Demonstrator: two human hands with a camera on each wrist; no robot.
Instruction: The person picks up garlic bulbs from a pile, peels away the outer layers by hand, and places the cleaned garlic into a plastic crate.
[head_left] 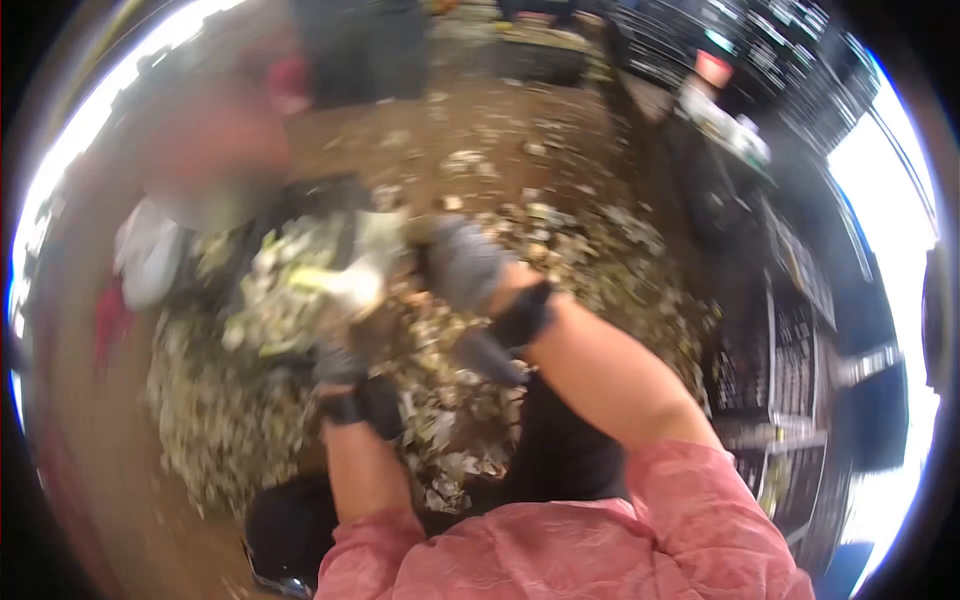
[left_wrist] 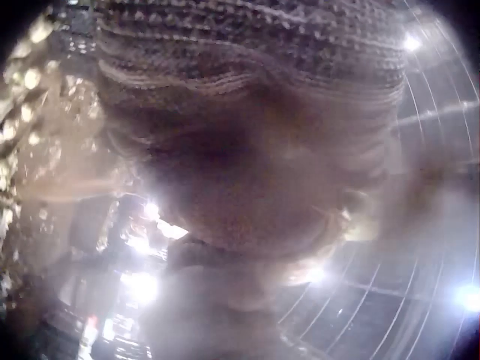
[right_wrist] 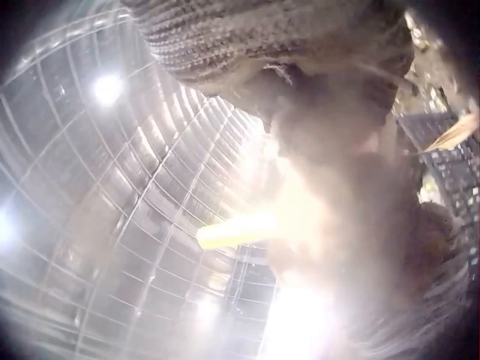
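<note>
In the head view my left hand (head_left: pixel 343 362), in a grey glove, grips a white garlic bulb (head_left: pixel 357 290) with a short yellow-green stem (head_left: pixel 312 280) pointing left. My right hand (head_left: pixel 466 264), also gloved in grey, is just right of the bulb, its fingers bent toward it and blurred. A pale smear shows beside those fingertips; I cannot tell whether they pinch something. The right wrist view has the bright yellow stem (right_wrist: pixel 236 232) sticking out beside the glare-washed bulb. In the left wrist view the knitted cuff (left_wrist: pixel 247 45) and blurred hand hide the work.
A heap of white and yellow-green garlic (head_left: pixel 270 290) lies left of my hands, by a dark crate (head_left: pixel 345 190). Papery skins (head_left: pixel 225 410) cover the brown floor. Black crates (head_left: pixel 745 340) stand stacked at the right. A blurred reddish shape (head_left: pixel 215 140) is at upper left.
</note>
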